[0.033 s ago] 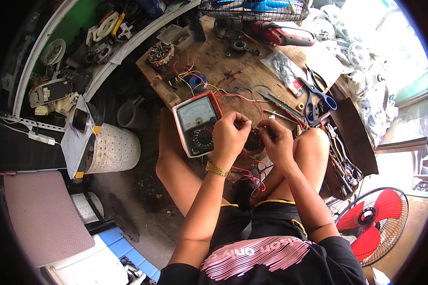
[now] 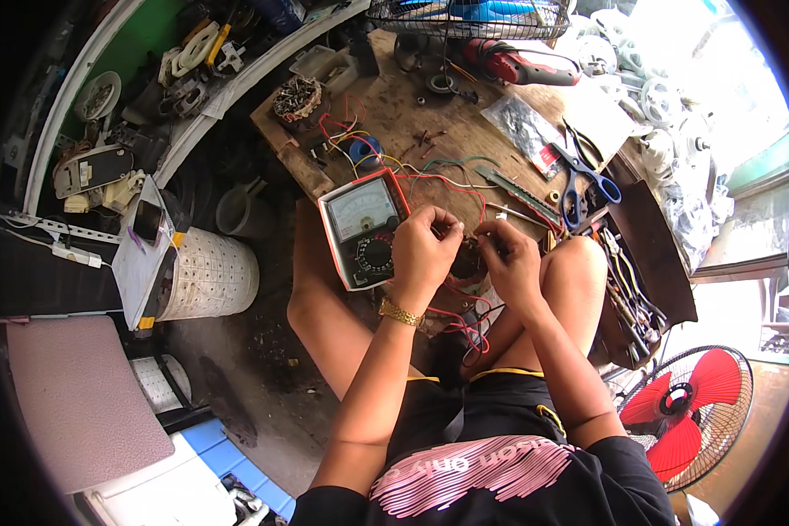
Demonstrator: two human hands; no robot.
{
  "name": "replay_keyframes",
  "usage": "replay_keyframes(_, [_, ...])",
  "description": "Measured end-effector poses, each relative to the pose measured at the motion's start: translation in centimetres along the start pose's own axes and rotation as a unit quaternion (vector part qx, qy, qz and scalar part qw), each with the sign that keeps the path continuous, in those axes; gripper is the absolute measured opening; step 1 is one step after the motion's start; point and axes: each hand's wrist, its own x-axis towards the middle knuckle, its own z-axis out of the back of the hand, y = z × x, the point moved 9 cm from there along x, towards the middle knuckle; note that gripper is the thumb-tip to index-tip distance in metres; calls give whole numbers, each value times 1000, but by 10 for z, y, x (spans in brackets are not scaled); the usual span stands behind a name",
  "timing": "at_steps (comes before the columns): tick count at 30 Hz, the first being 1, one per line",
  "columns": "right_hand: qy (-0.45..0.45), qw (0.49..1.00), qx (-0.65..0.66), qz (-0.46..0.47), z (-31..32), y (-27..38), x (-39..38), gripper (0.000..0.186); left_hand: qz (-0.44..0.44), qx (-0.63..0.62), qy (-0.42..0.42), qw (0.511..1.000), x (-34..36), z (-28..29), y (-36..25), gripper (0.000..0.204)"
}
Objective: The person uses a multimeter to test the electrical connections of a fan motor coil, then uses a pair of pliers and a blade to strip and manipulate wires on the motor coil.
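Observation:
My left hand (image 2: 428,247), with a gold watch at its wrist, is closed in a pinch in front of me. Close to its right, my right hand (image 2: 512,266) pinches too; what either holds is too small to make out. Between and below them, partly hidden, is a dark round part (image 2: 467,263) with a coppery tone. An analog multimeter (image 2: 365,230) in a red-edged case leans beside my left hand. Red test leads (image 2: 475,326) hang in loops over my lap. Thin coloured wires (image 2: 403,167) run across the wooden workbench (image 2: 394,96) beyond my hands.
On the right of the bench lie blue-handled scissors (image 2: 573,188), pliers (image 2: 585,143) and a plastic bag (image 2: 522,131). A tool box (image 2: 675,289) full of hand tools stands by my right knee, near a red-bladed fan (image 2: 684,412). At left stands a white bucket (image 2: 209,273).

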Motion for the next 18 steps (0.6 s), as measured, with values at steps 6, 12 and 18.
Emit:
replay_keyframes(6, [-12, 1000, 11, 16, 1, 2, -1, 12, -32, 11, -18, 999, 0, 1, -2, 14])
replay_keyframes(12, [-6, 999, 33, 34, 7, 5, -1, 23, -19, 15, -7, 1000, 0, 0, 0, 13])
replay_keyframes(18, [30, 998, 45, 18, 12, 5, -4, 34, -44, 6, -13, 999, -1, 2, 0, 14])
